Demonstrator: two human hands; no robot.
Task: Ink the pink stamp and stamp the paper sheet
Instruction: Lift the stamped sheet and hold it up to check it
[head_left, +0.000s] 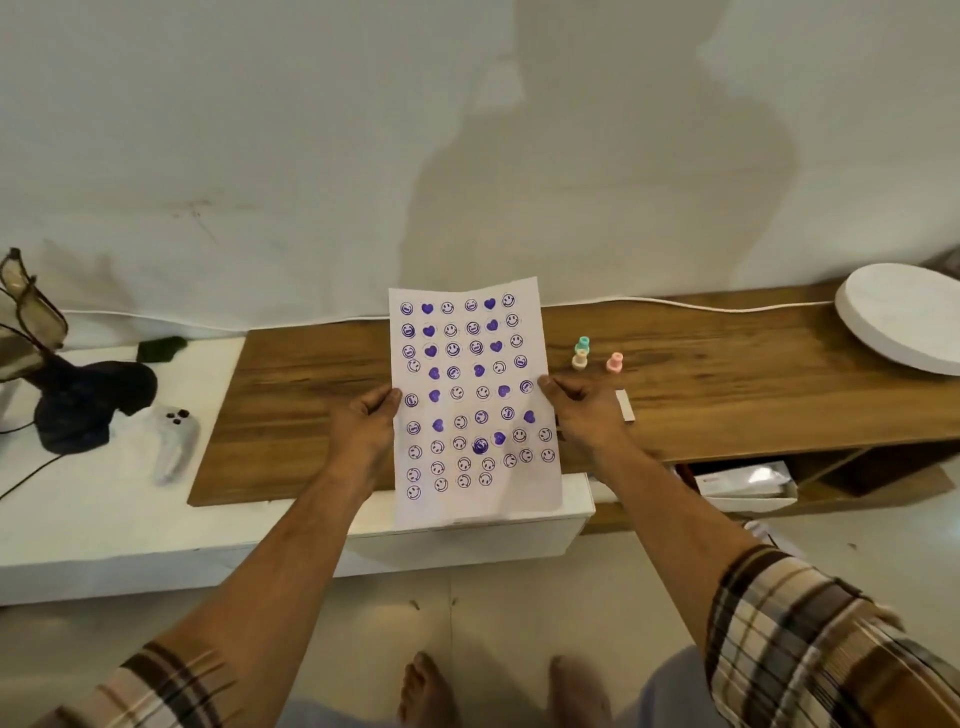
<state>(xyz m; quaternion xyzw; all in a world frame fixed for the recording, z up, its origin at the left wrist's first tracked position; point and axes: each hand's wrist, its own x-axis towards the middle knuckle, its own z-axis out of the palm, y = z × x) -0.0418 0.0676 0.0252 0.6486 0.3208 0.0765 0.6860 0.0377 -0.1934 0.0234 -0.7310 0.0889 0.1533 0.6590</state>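
Observation:
Both my hands hold up a white paper sheet (470, 499) covered with several rows of purple smiley and heart prints. My left hand (366, 423) grips its left edge and my right hand (584, 410) grips its right edge, lifting it above the wooden table (311, 395). The pink stamp (614, 362) stands upright on the table to the right of the sheet, apart from my right hand. Close by on its left stand a teal stamp (582, 343) and a cream stamp (580, 359). A small white flat thing (625, 405) lies just right of my right hand, partly hidden.
A round white board (904, 322) lies at the table's far right. A white cable (675, 302) runs along the back edge. On the white surface at left lie a dark lamp base (78, 405) and a white controller (176, 441). A shelf with boxes (748, 486) is below right.

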